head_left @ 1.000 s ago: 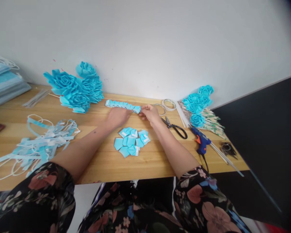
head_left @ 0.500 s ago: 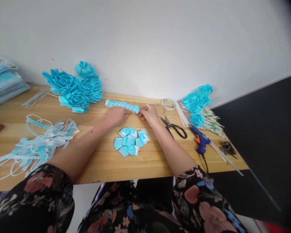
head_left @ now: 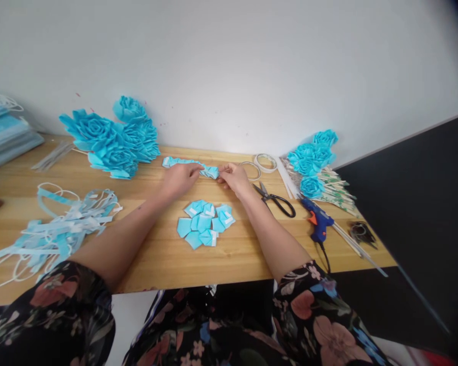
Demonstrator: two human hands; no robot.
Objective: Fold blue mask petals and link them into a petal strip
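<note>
- Wooden table (head_left: 232, 267), light-grained;
- on its left, a tangle of blue-and-white strips (head_left: 66, 229);
- near the back, a row of blue folds (head_left: 209, 172);
- before it, a cluster of folded blue pieces (head_left: 201, 222);
- at right, open scissors (head_left: 266, 194) and a blue glue gun (head_left: 319, 223)

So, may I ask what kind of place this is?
Probably a craft workspace, though whether at home or in a shop I cannot tell: the glue gun, scissors and handmade-looking blue flowers show it.

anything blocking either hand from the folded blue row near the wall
Nothing visible: the left hand is at the row of folded blue pieces, partway along, the right hand at its right end. The loose pile of pieces lies nearer the person, clear of both hands.
</note>
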